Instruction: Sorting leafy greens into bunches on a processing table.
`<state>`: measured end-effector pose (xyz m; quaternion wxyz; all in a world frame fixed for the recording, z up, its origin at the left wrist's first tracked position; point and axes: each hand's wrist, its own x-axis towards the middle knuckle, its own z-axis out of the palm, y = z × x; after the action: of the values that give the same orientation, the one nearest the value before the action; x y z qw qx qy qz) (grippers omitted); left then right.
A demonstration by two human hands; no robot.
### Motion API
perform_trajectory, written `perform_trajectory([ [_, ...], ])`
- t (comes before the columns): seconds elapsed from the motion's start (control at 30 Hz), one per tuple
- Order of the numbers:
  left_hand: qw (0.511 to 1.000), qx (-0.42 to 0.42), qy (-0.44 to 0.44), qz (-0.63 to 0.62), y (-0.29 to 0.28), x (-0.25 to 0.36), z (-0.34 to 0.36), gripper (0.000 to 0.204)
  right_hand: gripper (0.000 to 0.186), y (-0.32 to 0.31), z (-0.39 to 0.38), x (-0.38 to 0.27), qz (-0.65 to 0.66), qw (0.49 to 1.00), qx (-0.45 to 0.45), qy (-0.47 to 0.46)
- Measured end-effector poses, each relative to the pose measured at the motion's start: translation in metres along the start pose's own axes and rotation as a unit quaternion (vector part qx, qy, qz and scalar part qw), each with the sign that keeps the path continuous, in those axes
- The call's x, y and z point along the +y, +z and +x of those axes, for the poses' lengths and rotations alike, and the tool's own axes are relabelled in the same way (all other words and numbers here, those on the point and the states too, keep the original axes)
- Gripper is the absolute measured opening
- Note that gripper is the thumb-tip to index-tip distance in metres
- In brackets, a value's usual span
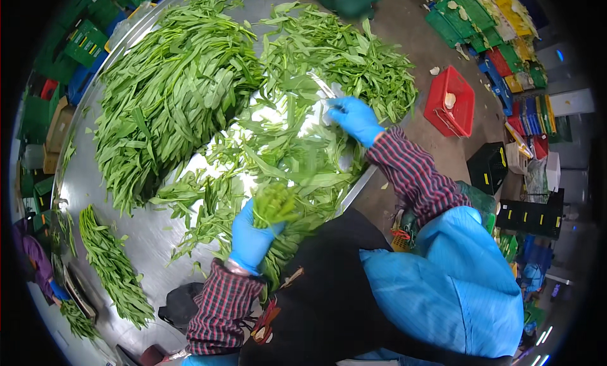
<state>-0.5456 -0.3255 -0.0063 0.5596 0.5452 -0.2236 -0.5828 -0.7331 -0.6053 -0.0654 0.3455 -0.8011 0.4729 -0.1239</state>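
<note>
My left hand, in a blue glove, is wrapped round a bunch of leafy greens. The cut stem ends point up, and the leaves hang below the fist. My right hand, also gloved in blue, is over the far right side of the loose greens. Its fingers are closed together. A slim pale strip, perhaps a blade, shows just past the fingertips; I cannot tell if they hold it. Long stalks and leaves lie scattered between the two hands.
A large heap of greens covers the metal table's left half; another pile lies at far right. A separate bunch lies at left. A red crate stands on the floor. Another person's gloved hand shows at lower left.
</note>
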Motion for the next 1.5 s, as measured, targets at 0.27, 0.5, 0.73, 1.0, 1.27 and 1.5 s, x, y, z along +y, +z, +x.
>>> perform_trajectory([
  [0.27,0.995,0.065,-0.055,-0.057,-0.019,0.0,0.009,0.031,0.027,0.024,0.04,0.056,-0.21,0.977,0.007,0.045],
  [0.5,0.984,0.125,-0.055,-0.118,-0.036,-0.015,0.005,0.029,0.027,0.04,-0.023,-0.027,0.232,0.965,-0.077,0.097],
  [0.73,0.984,0.127,-0.046,-0.115,-0.044,-0.031,0.01,0.027,0.024,0.056,-0.084,-0.101,0.029,0.971,-0.121,-0.204],
  [1.0,0.986,0.118,-0.039,-0.106,-0.049,-0.028,0.002,0.032,0.035,0.069,-0.097,-0.138,0.0,0.936,-0.191,-0.297],
  [1.27,0.987,0.117,-0.049,-0.101,-0.048,-0.032,-0.004,0.032,0.029,0.075,-0.101,-0.145,0.011,0.945,-0.159,-0.286],
  [1.5,0.993,0.1,-0.042,-0.041,-0.045,-0.035,0.008,0.033,0.023,0.078,-0.09,-0.142,-0.123,0.936,-0.181,-0.276],
])
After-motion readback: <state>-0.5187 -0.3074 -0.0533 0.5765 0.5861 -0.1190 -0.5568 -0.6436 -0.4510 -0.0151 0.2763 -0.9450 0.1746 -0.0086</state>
